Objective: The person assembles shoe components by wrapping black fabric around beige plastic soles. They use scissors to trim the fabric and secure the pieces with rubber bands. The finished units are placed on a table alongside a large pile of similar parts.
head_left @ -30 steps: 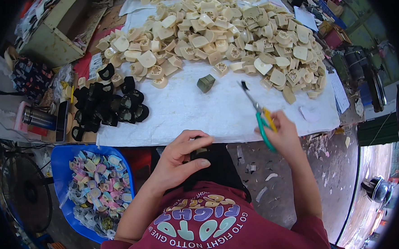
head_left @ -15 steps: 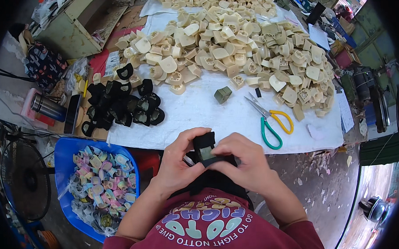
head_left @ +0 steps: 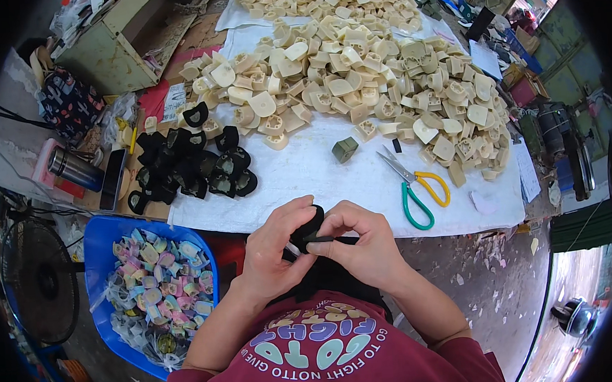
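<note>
White-sheeted table [head_left: 284,171], lettered maroon shirt [head_left: 314,343], black piece [head_left: 311,225] held

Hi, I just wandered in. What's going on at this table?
A person is working with bare hands at the table's near edge. The left hand holds a small rounded black piece, while the right hand pinches a thin black strip against it; whether the two are joined is unclear. The scissors lie open on the white sheet, near a green block. Cream-coloured pieces are heaped beyond, with black pieces clustered to the left.
</note>
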`<state>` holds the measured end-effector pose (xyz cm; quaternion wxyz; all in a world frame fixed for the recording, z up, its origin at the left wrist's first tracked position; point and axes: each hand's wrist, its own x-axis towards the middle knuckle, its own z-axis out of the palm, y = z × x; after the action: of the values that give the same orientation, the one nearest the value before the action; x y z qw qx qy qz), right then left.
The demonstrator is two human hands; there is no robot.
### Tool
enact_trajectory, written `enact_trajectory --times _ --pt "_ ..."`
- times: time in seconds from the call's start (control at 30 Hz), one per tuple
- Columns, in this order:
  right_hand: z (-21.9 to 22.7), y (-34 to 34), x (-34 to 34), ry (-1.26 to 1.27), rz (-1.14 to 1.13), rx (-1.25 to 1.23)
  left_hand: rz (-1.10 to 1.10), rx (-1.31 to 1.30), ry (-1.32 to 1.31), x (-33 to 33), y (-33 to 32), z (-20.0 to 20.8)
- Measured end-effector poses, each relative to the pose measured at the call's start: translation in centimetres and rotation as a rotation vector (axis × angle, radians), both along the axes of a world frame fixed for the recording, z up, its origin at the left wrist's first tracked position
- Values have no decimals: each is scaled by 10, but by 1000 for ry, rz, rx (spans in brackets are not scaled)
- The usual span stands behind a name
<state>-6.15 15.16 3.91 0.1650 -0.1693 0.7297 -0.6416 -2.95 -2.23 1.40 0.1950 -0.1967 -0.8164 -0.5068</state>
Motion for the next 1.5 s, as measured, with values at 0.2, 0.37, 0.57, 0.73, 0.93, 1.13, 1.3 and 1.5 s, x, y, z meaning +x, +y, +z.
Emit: enact_trajectory --times 0.2,0.37,0.57,0.73,0.93,1.13,1.3,1.5 --pt "10 0 -3 16 -18 117 -31 11 31 2 2 -1" --pt "17 6 -6 116 8 123 -107 288 -123 6 7 -1" --pt "10 10 -2 173 -32 -1 -347 765 -419 6 0 2" --pt "15 4 -3 325 -147 94 -318 882 -434 11 0 -4" --pt "-6 4 -6 -154 192 -445 -487 1094 -475 14 0 -8" --pt "1 12 -9 -201 214 -400 -488 1190 -541 16 3 -9" --pt "4 7 -5 -34 117 -250 -488 1122 -489 14 5 -10" --pt "11 1 -4 75 29 -92 -222 787 -445 7 0 -7"
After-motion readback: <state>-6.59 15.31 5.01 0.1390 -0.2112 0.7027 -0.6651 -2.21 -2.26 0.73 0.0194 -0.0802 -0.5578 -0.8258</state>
